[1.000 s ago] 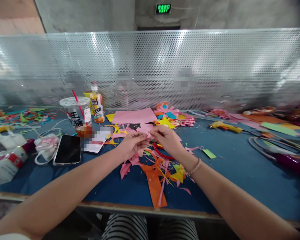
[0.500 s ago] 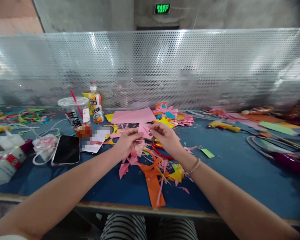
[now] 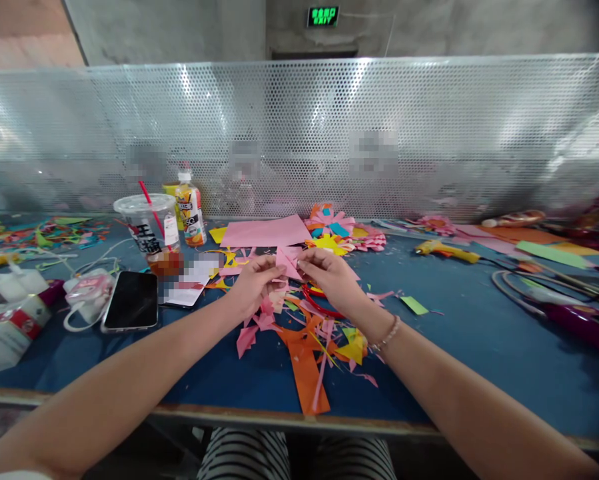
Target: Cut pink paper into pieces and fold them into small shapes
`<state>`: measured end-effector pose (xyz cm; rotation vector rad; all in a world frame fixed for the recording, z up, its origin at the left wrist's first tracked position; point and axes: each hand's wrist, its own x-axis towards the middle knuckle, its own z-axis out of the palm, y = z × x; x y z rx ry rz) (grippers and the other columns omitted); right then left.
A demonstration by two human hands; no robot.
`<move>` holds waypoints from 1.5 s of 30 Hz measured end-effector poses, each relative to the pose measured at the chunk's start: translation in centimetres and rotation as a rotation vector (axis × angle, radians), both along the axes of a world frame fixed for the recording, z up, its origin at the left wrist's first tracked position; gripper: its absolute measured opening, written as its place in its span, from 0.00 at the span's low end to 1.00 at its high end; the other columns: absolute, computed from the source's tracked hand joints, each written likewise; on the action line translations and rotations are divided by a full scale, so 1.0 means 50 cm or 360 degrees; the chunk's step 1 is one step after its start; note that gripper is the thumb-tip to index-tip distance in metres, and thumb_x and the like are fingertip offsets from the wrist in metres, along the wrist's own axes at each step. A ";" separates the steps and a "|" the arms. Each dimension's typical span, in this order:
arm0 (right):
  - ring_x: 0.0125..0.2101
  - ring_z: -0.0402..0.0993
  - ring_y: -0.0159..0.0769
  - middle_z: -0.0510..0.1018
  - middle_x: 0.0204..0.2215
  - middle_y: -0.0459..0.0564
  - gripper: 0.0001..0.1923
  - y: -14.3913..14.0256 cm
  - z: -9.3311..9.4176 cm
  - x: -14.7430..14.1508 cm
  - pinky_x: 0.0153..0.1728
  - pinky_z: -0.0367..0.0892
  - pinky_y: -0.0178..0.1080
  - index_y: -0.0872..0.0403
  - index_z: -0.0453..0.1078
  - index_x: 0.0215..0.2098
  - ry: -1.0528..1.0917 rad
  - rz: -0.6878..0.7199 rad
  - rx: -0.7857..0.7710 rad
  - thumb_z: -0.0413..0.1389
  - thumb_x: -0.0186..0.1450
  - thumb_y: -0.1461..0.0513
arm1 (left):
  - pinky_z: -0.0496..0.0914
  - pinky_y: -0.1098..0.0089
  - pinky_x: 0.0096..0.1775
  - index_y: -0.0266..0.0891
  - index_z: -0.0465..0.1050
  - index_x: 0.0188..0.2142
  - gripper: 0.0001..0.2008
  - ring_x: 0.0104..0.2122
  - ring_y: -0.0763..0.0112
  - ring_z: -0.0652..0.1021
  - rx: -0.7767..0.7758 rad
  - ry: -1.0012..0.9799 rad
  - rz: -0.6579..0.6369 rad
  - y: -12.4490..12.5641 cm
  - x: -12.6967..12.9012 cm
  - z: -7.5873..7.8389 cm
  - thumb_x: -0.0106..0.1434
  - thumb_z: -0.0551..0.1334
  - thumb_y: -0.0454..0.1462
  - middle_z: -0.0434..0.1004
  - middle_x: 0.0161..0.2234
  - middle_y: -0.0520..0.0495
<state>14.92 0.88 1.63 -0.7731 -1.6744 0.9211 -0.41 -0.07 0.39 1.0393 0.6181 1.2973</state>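
Observation:
Both hands meet over the middle of the blue table (image 3: 479, 347). My left hand (image 3: 253, 283) and my right hand (image 3: 332, 278) pinch a small pink paper piece (image 3: 288, 260) between their fingertips, holding it just above the table. Under the hands lies a heap of paper scraps (image 3: 309, 333) in pink, orange and yellow, with a long orange strip (image 3: 306, 377) reaching toward the near edge. Red scissors (image 3: 322, 308) lie partly hidden beneath my right hand. A bracelet circles my right wrist.
A phone (image 3: 130, 309), an iced drink cup with a red straw (image 3: 150, 227) and a bottle (image 3: 189, 210) stand at left. A pink sheet (image 3: 266, 233) and paper flowers (image 3: 339, 230) lie behind. A yellow glue gun (image 3: 442, 250) and cables lie right. A perforated metal screen (image 3: 429, 133) closes the back.
The pink piece has been turned and lifted slightly between the fingertips, now showing a pointed fold. Both hands stay in nearly the same place.

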 end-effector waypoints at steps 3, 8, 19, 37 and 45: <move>0.20 0.61 0.25 0.65 0.19 0.41 0.03 -0.001 -0.001 -0.001 0.23 0.58 0.30 0.55 0.65 0.28 0.0032 0.0025 -0.0026 0.53 0.56 0.62 | 0.68 0.75 0.28 0.34 0.69 0.25 0.08 0.23 0.79 0.72 -0.0004 0.0006 0.0004 -0.001 0.001 0.001 0.45 0.66 0.32 0.70 0.22 0.53; 0.20 0.61 0.25 0.65 0.19 0.41 0.04 -0.004 0.000 -0.003 0.22 0.59 0.31 0.55 0.65 0.28 0.0035 -0.0016 -0.0062 0.54 0.55 0.61 | 0.68 0.74 0.28 0.34 0.69 0.25 0.08 0.23 0.79 0.72 -0.0005 0.0013 0.0000 -0.001 0.001 0.001 0.44 0.67 0.33 0.70 0.22 0.53; 0.20 0.61 0.25 0.66 0.19 0.41 0.03 -0.002 -0.002 -0.003 0.23 0.59 0.30 0.55 0.66 0.28 0.0047 0.0019 -0.0080 0.53 0.55 0.63 | 0.67 0.76 0.28 0.34 0.69 0.24 0.08 0.23 0.80 0.71 0.0038 0.0042 0.0049 -0.002 0.004 0.000 0.44 0.66 0.33 0.69 0.22 0.53; 0.20 0.63 0.25 0.67 0.19 0.42 0.05 -0.001 -0.006 -0.004 0.22 0.60 0.30 0.54 0.66 0.28 0.0103 0.0036 -0.0126 0.54 0.55 0.60 | 0.66 0.75 0.28 0.35 0.69 0.24 0.08 0.23 0.79 0.70 0.0067 0.0047 0.0034 -0.005 0.003 0.002 0.44 0.66 0.34 0.69 0.23 0.53; 0.21 0.63 0.25 0.67 0.19 0.41 0.05 -0.004 -0.004 -0.005 0.24 0.62 0.31 0.54 0.66 0.27 0.0162 0.0064 -0.0193 0.55 0.54 0.60 | 0.67 0.75 0.28 0.34 0.69 0.24 0.08 0.23 0.79 0.70 0.0050 0.0035 0.0026 -0.002 0.003 -0.001 0.44 0.66 0.33 0.69 0.22 0.53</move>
